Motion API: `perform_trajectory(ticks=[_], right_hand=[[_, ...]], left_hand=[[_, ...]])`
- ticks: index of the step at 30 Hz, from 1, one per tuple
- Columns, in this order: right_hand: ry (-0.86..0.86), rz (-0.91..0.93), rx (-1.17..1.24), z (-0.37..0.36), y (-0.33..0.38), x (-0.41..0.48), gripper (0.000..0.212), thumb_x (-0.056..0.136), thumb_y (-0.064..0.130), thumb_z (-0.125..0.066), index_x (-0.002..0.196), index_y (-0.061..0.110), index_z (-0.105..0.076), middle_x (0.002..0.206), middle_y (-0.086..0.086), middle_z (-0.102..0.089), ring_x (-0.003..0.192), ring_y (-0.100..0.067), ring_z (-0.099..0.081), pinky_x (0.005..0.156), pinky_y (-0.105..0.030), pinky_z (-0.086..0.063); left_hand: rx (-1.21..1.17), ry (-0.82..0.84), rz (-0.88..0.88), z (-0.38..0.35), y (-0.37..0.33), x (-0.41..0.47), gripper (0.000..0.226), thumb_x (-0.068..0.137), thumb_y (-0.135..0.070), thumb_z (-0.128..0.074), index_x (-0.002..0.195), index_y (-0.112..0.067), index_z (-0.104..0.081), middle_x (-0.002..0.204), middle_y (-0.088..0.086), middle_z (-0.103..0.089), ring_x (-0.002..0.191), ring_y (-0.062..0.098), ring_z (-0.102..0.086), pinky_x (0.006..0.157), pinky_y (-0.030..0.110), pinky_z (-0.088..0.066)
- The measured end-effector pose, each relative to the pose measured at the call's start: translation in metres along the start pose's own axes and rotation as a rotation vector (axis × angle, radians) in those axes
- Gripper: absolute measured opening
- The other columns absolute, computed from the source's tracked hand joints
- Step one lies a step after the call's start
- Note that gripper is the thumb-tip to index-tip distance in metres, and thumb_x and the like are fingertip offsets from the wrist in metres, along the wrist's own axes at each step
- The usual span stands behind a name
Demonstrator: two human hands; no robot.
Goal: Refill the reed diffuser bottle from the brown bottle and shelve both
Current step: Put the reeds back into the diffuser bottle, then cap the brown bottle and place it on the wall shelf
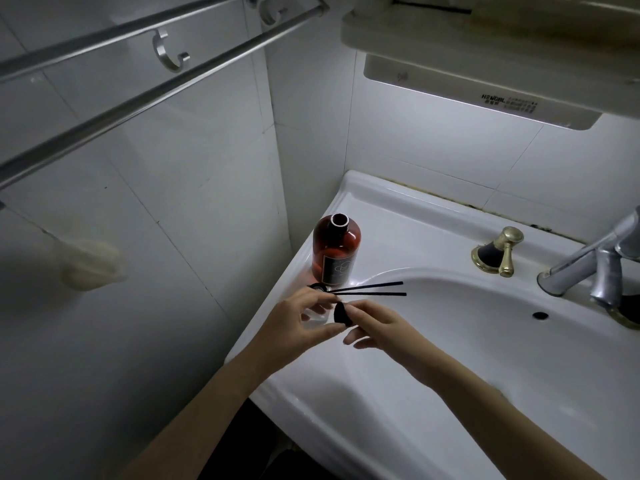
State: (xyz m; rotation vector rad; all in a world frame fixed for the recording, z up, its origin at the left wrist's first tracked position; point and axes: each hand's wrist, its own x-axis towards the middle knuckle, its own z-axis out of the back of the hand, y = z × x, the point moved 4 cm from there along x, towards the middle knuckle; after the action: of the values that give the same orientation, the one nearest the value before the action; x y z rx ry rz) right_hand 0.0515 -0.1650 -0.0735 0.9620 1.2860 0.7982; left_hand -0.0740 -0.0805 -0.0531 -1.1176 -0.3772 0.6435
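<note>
One brown glass bottle with a dark label point(335, 251) stands upright and uncapped on the left rim of the white ceramic basin point(450, 358), at centre frame. Two thin black reed sticks point(374, 289) lie side by side just below it, pointing right over the bowl. One small round black cap point(318, 287) lies on the rim at the bottle's base.

Two bare hands meet at lower centre. The left hand point(294, 327) curls its fingers point(320, 299) around a small clear glass diffuser bottle point(317, 315), largely hidden. The right hand point(375, 329) pinches one black stopper point(341, 313) between thumb and forefinger, just right of the diffuser bottle. One silver faucet point(595, 261) sits at right frame.
</note>
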Motion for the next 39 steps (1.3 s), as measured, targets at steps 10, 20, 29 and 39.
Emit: perform_trajectory(ticks=[10,20,29,39], right_hand=[[-0.218,0.074,-0.247,0.048,0.019,0.012,0.01,0.09,0.022,-0.052,0.099,0.02,-0.053,0.084,0.008,-0.066,0.065,-0.004,-0.061,0.064,-0.019,-0.042],[-0.342,0.366,-0.819,0.057,0.102,0.029,0.03,0.087,0.032,-0.055,0.113,0.02,-0.049,0.098,0.013,-0.056,0.083,-0.017,-0.059,0.076,-0.035,-0.05],[-0.262,0.491,-1.117,0.044,0.138,0.053,0.029,0.085,0.029,-0.056,0.113,0.025,-0.052,0.109,0.002,-0.059,0.083,-0.02,-0.061,0.067,-0.034,-0.051],[-0.166,0.465,-1.178,0.031,0.146,0.064,0.026,0.082,0.021,-0.061,0.108,0.016,-0.059,0.105,-0.006,-0.059,0.086,-0.025,-0.058,0.072,-0.037,-0.05]], left_hand=[[0.078,-0.064,0.015,0.03,0.0,0.01,0.023,0.074,-0.02,-0.072,0.091,-0.033,-0.063,0.096,-0.002,-0.065,0.087,-0.002,-0.057,0.079,0.023,-0.044],[0.226,-0.22,-0.107,0.049,-0.014,0.05,0.034,0.073,-0.018,-0.071,0.106,-0.017,-0.06,0.099,-0.002,-0.058,0.086,-0.002,-0.053,0.071,-0.003,-0.035],[0.281,-0.087,0.003,0.035,-0.012,0.086,0.069,0.075,-0.03,-0.069,0.134,-0.017,-0.035,0.135,0.004,-0.044,0.121,0.019,-0.043,0.093,0.024,-0.032],[0.174,-0.085,-0.043,0.034,-0.013,0.091,0.057,0.071,-0.02,-0.073,0.122,-0.021,-0.046,0.117,0.003,-0.058,0.104,0.018,-0.054,0.088,0.028,-0.042]])
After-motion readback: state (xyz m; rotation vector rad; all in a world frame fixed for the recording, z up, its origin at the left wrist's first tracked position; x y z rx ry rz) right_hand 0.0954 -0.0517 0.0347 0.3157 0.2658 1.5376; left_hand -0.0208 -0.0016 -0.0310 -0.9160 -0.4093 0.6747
